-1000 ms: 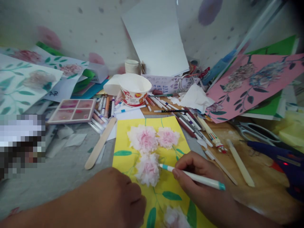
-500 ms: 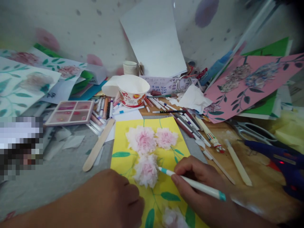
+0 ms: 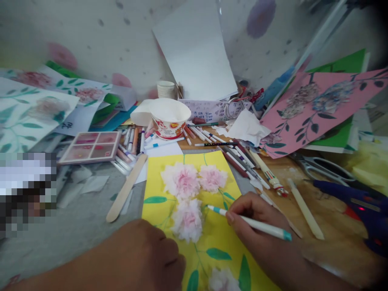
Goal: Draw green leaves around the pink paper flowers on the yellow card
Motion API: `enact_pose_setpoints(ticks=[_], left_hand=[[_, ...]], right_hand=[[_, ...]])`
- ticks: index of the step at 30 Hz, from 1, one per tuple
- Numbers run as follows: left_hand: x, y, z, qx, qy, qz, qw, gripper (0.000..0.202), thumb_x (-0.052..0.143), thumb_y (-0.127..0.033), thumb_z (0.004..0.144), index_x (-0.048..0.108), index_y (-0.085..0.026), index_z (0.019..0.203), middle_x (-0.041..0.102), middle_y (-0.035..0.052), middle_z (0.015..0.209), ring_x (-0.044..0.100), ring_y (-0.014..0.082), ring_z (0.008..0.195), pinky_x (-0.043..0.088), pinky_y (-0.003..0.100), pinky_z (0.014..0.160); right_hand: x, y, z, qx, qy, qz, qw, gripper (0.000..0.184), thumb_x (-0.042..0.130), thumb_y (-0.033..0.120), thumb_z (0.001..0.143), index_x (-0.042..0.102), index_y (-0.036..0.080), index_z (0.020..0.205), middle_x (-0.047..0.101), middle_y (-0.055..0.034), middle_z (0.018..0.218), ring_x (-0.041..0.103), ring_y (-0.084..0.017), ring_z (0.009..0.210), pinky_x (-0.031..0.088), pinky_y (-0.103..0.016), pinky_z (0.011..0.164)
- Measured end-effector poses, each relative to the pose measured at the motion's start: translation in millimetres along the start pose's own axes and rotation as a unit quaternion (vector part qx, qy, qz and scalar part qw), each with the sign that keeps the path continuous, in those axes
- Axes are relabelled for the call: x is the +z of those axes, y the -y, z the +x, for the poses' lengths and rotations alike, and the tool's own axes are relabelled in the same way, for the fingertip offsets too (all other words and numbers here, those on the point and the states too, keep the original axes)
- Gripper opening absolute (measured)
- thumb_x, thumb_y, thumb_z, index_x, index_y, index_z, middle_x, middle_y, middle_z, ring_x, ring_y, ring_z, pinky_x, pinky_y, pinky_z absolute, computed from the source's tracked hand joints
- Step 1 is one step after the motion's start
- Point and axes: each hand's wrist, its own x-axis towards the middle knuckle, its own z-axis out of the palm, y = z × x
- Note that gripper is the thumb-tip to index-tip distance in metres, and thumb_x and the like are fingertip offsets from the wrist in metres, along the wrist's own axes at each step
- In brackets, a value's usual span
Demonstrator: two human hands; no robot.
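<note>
My right hand (image 3: 257, 218) grips a white marker (image 3: 254, 224) with teal bands. Its tip points left at the yellow paper (image 3: 151, 173), close to the right side of a pale pink tissue flower (image 3: 187, 220). Two more tissue flowers sit side by side above it, and another is partly in view at the bottom. Green leaves (image 3: 218, 254) and thin stems are drawn around them. Over the paper's lower left edge lies my left hand (image 3: 151, 254), its fingers curled in; whatever may be inside them is hidden.
Behind the paper stand a paper bowl (image 3: 171, 117) and many scattered markers. At left are a wooden craft stick (image 3: 127, 188) and a four-part palette (image 3: 92, 146). To the right lie scissors (image 3: 325, 167) and a blue glue gun (image 3: 354, 202). Finished flower sheets (image 3: 327, 109) lean at both sides.
The right hand and marker have shifted a little up and to the right, so the tip sits slightly farther from the flower. My left hand stays almost where it was.
</note>
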Motion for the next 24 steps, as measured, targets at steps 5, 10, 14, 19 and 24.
enact_pose_setpoints(ticks=[5, 10, 14, 19, 24], left_hand=[[1.6, -0.3, 1.1, -0.012, 0.003, -0.001, 1.000, 0.018, 0.053, -0.006, 0.080, 0.048, -0.022, 0.074, 0.055, -0.0033, 0.069, 0.041, 0.0176, 0.055, 0.011, 0.040, 0.050], [-0.5, -1.2, 1.7, -0.026, 0.009, -0.004, 1.000, 0.017, 0.051, -0.007, 0.082, 0.049, -0.023, 0.075, 0.055, -0.0036, 0.068, 0.042, 0.0172, 0.053, 0.012, 0.040, 0.050], [-1.7, -0.8, 1.2, -0.010, 0.013, 0.003, 1.000, 0.017, 0.053, -0.007, 0.080, 0.049, -0.022, 0.074, 0.054, -0.0036, 0.068, 0.041, 0.0167, 0.053, 0.012, 0.040, 0.049], [0.6, 1.5, 1.6, 0.008, -0.005, 0.003, 1.000, 0.018, 0.057, -0.008, 0.081, 0.047, -0.022, 0.075, 0.054, -0.0046, 0.068, 0.040, 0.0162, 0.052, 0.012, 0.039, 0.046], [-2.1, 4.6, 2.5, 0.023, -0.002, -0.006, 1.000, 0.016, 0.054, -0.007, 0.084, 0.050, -0.022, 0.079, 0.055, -0.0045, 0.070, 0.043, 0.0163, 0.053, 0.013, 0.039, 0.045]], right_hand=[[0.3, -0.3, -3.7, -0.024, 0.032, -0.001, 0.999, 0.015, 0.060, 0.025, 0.084, 0.059, 0.023, 0.069, 0.059, 0.0042, 0.055, 0.055, -0.012, 0.046, 0.041, -0.020, 0.043], [1.2, -2.2, -3.0, -0.014, 0.041, 0.004, 0.999, 0.014, 0.060, 0.026, 0.084, 0.059, 0.023, 0.070, 0.061, 0.0033, 0.057, 0.057, -0.013, 0.049, 0.042, -0.021, 0.045], [1.5, -1.8, -0.6, 0.008, 0.032, 0.009, 0.999, 0.016, 0.059, 0.027, 0.084, 0.058, 0.024, 0.068, 0.059, 0.0039, 0.054, 0.055, -0.013, 0.047, 0.042, -0.021, 0.044], [1.0, 1.4, 0.0, -0.012, 0.033, 0.002, 0.999, 0.015, 0.058, 0.026, 0.083, 0.059, 0.023, 0.068, 0.059, 0.0041, 0.054, 0.055, -0.012, 0.046, 0.041, -0.021, 0.043], [1.5, 1.5, -0.5, -0.019, 0.040, 0.010, 0.999, 0.015, 0.059, 0.026, 0.082, 0.059, 0.023, 0.068, 0.059, 0.0045, 0.053, 0.055, -0.012, 0.045, 0.041, -0.020, 0.043]])
